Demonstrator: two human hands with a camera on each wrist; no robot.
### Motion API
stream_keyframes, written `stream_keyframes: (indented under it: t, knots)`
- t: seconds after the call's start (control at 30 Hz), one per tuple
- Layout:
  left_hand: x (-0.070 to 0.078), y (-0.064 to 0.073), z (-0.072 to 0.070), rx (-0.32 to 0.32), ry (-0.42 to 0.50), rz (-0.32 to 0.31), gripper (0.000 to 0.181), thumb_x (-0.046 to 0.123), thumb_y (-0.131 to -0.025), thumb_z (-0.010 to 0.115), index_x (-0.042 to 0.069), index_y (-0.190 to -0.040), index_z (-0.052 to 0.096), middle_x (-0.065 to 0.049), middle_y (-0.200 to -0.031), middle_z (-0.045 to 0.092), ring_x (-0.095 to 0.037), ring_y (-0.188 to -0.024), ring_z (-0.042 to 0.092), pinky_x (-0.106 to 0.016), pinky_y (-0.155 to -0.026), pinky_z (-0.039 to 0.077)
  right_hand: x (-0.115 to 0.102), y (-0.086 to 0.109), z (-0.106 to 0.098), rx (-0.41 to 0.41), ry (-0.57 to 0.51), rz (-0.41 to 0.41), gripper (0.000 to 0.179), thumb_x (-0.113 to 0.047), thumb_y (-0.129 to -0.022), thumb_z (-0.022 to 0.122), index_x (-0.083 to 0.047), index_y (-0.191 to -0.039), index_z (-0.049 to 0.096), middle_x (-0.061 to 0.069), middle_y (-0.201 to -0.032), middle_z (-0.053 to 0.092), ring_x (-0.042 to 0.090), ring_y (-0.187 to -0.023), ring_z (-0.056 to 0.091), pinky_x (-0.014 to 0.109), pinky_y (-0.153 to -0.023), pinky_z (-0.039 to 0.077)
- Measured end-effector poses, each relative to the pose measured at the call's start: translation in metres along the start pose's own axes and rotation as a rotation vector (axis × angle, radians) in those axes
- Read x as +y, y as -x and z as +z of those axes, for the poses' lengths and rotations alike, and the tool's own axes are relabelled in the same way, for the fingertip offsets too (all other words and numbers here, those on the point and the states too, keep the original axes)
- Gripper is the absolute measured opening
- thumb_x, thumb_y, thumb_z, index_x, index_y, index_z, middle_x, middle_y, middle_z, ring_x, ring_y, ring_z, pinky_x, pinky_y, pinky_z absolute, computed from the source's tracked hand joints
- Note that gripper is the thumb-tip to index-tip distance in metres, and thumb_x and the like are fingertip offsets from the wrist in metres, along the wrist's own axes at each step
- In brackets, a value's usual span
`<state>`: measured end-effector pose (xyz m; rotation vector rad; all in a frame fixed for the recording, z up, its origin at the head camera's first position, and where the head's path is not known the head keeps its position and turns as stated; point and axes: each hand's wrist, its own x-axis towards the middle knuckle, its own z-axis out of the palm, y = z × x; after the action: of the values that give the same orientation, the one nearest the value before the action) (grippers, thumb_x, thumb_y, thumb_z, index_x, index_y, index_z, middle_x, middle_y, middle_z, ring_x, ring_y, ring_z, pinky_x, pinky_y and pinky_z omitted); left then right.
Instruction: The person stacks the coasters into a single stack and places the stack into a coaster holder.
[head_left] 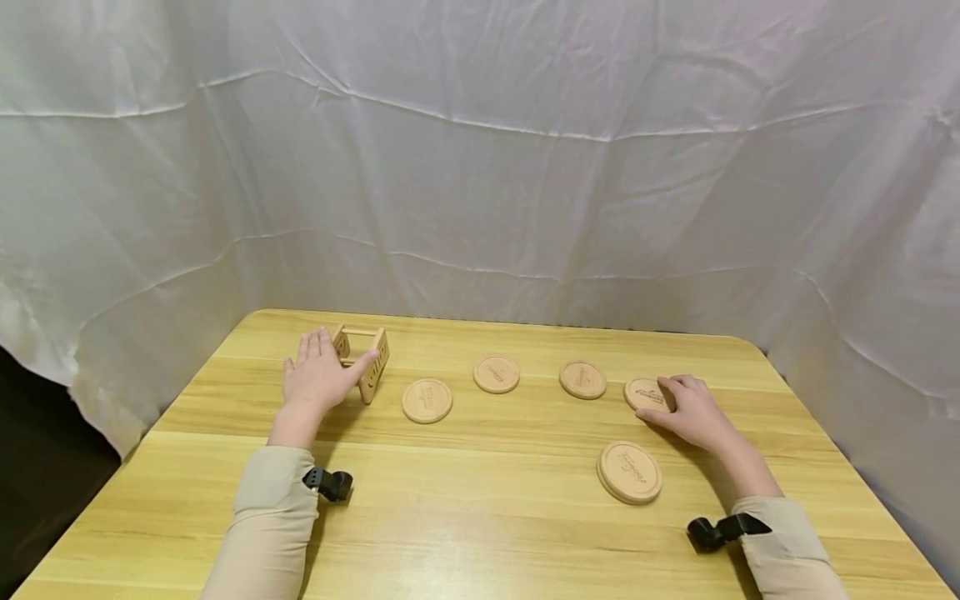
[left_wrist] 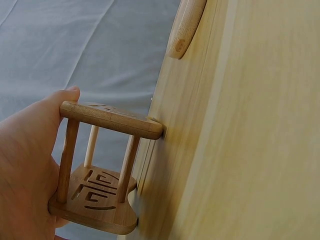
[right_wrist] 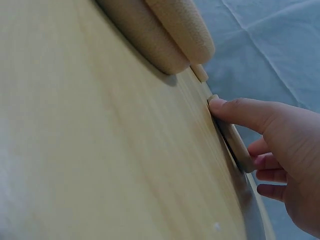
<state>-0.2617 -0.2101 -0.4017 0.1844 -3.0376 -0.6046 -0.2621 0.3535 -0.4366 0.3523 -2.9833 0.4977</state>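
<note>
"Where does the rightmost coaster point(head_left: 642, 394) lie from the right hand point(head_left: 697, 413)?"

"Between 9 and 10 o'clock of the palm, on the far right of the table point(head_left: 480, 533), its rim pinched by thumb and fingers. That hand is plainly nearer; being round, the disc has no long axis."

"And the wooden rack point(left_wrist: 97, 187)?"

"Well apart, near 9 o'clock from there. The left hand point(head_left: 318, 379) grips it across its 2 panels; rods run roughly 9 to 3, panels lengthwise roughly 7 to 1"

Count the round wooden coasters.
6: one coaster beside the wooden rack, two farther right, one pinched by the right hand, two stacked in the foreground, the lower mostly hidden.
</note>
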Motion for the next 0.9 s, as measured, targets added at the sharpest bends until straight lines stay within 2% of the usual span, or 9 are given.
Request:
stream_keyframes:
  t: [0.43, 0.77, 0.9]
  knots:
    - [0.000, 0.000, 0.000, -0.002, 0.010, -0.001, 0.115, 0.081, -0.087, 0.028, -0.008, -0.152, -0.004, -0.031, -0.159, -0.002, -0.048, -0.149, 0.000, -0.069, -0.117, 0.003, -0.001, 0.001, -0.002, 0.037, -0.021, -0.016, 0.083, -0.046, -0.084, 0.073, 0.014, -0.135, 0.047, 0.035, -0.129, 0.047, 0.051, -0.120, 0.040, 0.065, -0.101, 0.036]
    - [-0.002, -0.001, 0.002, -0.004, 0.010, -0.003, 0.115, 0.081, -0.087, 0.028, -0.008, -0.152, -0.006, -0.031, -0.159, -0.004, -0.049, -0.148, -0.001, -0.069, -0.117, 0.001, -0.011, 0.008, -0.014, 0.031, -0.048, -0.019, 0.084, -0.048, -0.084, 0.072, 0.012, -0.137, 0.045, 0.034, -0.134, 0.044, 0.050, -0.124, 0.036, 0.067, -0.104, 0.033]
    - [-0.001, -0.001, 0.002, 0.003, 0.015, -0.007, 0.114, 0.080, -0.088, 0.030, -0.008, -0.152, -0.005, -0.030, -0.160, -0.003, -0.048, -0.149, 0.000, -0.069, -0.117, 0.001, -0.014, 0.013, -0.018, 0.047, -0.035, -0.048, 0.083, -0.047, -0.083, 0.073, 0.012, -0.136, 0.046, 0.033, -0.133, 0.046, 0.049, -0.123, 0.038, 0.067, -0.103, 0.034]
